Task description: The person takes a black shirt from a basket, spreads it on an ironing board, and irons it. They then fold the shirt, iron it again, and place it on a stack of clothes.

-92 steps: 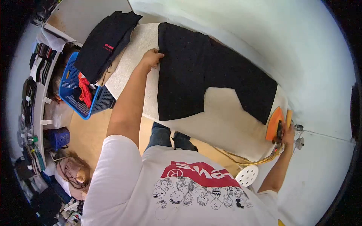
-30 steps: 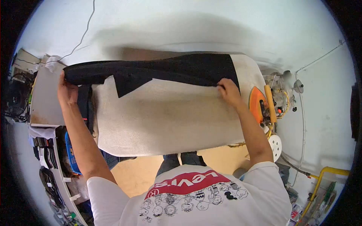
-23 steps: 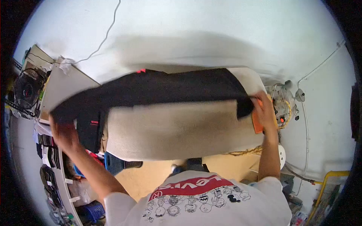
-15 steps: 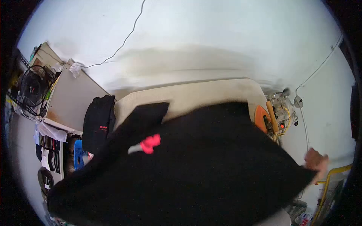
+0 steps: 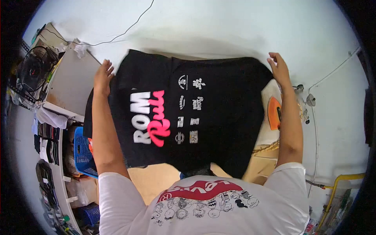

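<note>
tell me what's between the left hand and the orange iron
In the head view, the black shirt spreads between the left hand and orange iron, then a narrow strip of pale board.

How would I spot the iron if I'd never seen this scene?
Find the pale ironing board, mostly hidden by the black printed shirt. At its right end, between shirt and right forearm, sits the iron. Its orange, pointed shape sets it apart from both board and shirt.
</note>
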`<state>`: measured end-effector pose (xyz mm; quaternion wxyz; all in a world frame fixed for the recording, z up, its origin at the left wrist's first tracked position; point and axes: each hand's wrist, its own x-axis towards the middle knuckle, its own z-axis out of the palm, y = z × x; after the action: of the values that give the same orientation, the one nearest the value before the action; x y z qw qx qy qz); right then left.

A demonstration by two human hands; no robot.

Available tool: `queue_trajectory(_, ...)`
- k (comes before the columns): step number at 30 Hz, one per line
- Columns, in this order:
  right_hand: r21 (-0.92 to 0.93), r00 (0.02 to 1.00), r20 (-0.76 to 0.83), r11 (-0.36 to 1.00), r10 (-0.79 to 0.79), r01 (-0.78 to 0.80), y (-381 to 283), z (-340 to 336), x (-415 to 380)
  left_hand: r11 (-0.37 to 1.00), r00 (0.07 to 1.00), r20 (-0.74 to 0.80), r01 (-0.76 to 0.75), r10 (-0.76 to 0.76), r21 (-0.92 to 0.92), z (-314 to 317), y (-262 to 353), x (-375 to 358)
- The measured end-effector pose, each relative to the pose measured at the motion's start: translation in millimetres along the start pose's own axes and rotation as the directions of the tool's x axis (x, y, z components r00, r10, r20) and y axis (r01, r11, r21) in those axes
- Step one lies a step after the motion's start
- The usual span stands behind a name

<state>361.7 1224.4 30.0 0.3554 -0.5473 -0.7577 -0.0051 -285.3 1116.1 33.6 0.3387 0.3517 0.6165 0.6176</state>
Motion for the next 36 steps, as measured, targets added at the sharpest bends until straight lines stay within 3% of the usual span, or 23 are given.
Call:
queue_trajectory(2,0.221,0.994,0.087,0.971,0.069,-0.087,18.7,19.8,-42.5,0.998,0.999,-0.019,-0.043,0.043,0.043,-14.3,-34.5,-27.4)
queue_trajectory(6,0.249,0.917,0.239,0.893,0.318,-0.374,18.0,19.6,-215.5,0.974,0.982,-0.177,-0.029,0.07,0.223,-70.1,-131.3,-132.2)
queue_trajectory(7,0.222,0.836,0.36,0.833,0.413,-0.507,19.8,15.8,-260.4,0.951,0.961,-0.271,0.029,0.058,0.307,-81.3,-147.9,-168.1)
queue_trajectory(8,0.307,0.705,0.434,0.644,0.56,-0.701,15.2,14.3,-307.2,0.942,0.937,-0.345,0.062,0.059,0.33,-99.5,-175.2,-200.5)
queue_trajectory(9,0.245,0.618,0.427,0.573,0.66,-0.782,18.4,20.2,-358.8,0.801,0.927,-0.363,0.143,0.098,0.582,-125.3,-206.4,-233.3)
queue_trajectory(10,0.354,0.586,0.428,0.469,0.688,-0.809,4.6,21.0,-394.1,0.859,0.898,-0.434,0.168,0.069,0.484,-160.9,-265.9,-259.3)
queue_trajectory(11,0.457,0.552,0.434,0.354,0.712,-0.816,-14.3,28.3,-419.9,0.9,0.893,-0.447,0.142,0.063,0.411,-153.9,-278.6,-289.1)
queue_trajectory(12,0.434,0.551,0.35,0.39,0.758,-0.812,-34.7,44.2,-434.8,0.934,0.875,-0.428,0.319,-0.225,0.161,-148.6,-283.0,-310.1)
queue_trajectory(13,0.458,0.663,0.298,0.506,0.687,-0.731,-56.6,57.1,-439.7,0.958,0.892,-0.384,0.279,-0.236,0.059,-125.6,-272.5,-325.5)
queue_trajectory(14,0.265,0.711,0.396,0.668,0.582,-0.695,-104.4,43.4,-401.7,0.969,0.909,-0.336,0.245,-0.245,-0.044,-106.7,-258.1,-333.1)
queue_trajectory(15,0.391,0.76,0.461,0.664,0.459,-0.638,-113.4,59.2,-401.6,0.965,0.908,-0.331,0.259,-0.256,-0.037,-103.2,-256.8,-329.4)
queue_trajectory(17,0.223,0.843,0.465,0.886,0.27,-0.406,-165.5,54.2,-349.3,0.976,0.956,-0.197,0.209,-0.217,-0.062,-95.5,-260.1,-321.7)
queue_trajectory(18,0.213,0.841,0.462,0.886,0.281,-0.413,-171.5,62.4,-340.5,0.975,0.957,-0.186,0.215,-0.223,-0.064,-94.0,-259.1,-318.0)
queue_trajectory(20,-0.12,0.779,0.562,0.959,0.278,-0.256,-176.4,73.3,-333.2,0.956,0.946,-0.143,0.282,-0.291,-0.079,-100.4,-256.2,-309.1)
queue_trajectory(21,-0.124,0.781,0.556,0.957,0.285,-0.261,-171.3,76.4,-340.8,0.965,0.957,-0.13,0.261,-0.259,-0.001,-105.0,-256.2,-307.4)
queue_trajectory(24,-0.002,0.797,0.512,0.928,0.32,-0.372,-131.2,91.2,-375.1,0.973,0.96,-0.163,0.219,-0.229,-0.077,-128.6,-276.0,-302.0)
queue_trajectory(25,0.24,0.802,0.46,0.817,0.381,-0.525,-116.4,90.2,-396.3,0.976,0.964,-0.154,0.219,-0.218,-0.013,-136.9,-280.9,-300.1)
queue_trajectory(26,0.469,0.788,0.421,0.636,0.448,-0.612,-106.5,83.5,-413.0,0.975,0.964,-0.151,0.221,-0.22,-0.011,-132.7,-271.6,-300.7)
queue_trajectory(28,0.606,0.576,0.571,0.173,0.585,-0.776,-108.6,40.4,-418.1,0.951,0.955,0.046,0.296,-0.293,-0.087,-110.3,-239.4,-302.5)
queue_trajectory(29,0.605,0.577,0.57,0.177,0.585,-0.777,-96.3,30.1,-435.1,0.951,0.955,0.045,0.297,-0.294,-0.091,-110.1,-239.5,-304.7)
queue_trajectory(31,0.436,0.451,0.693,0.171,0.563,-0.884,-78.2,16.3,-458.2,0.938,0.936,0.109,0.342,-0.334,-0.061,-108.4,-238.2,-309.4)
queue_trajectory(34,0.258,0.36,0.658,0.251,0.661,-0.933,-96.8,27.3,-450.6,0.936,0.93,0.1,0.351,-0.353,0.033,-106.6,-227.6,-317.2)
queue_trajectory(36,0.39,0.555,0.508,0.398,0.658,-0.83,-79.6,67.5,-459.7,0.937,0.925,0.154,0.347,-0.348,0.034,-122.1,-239.6,-319.3)
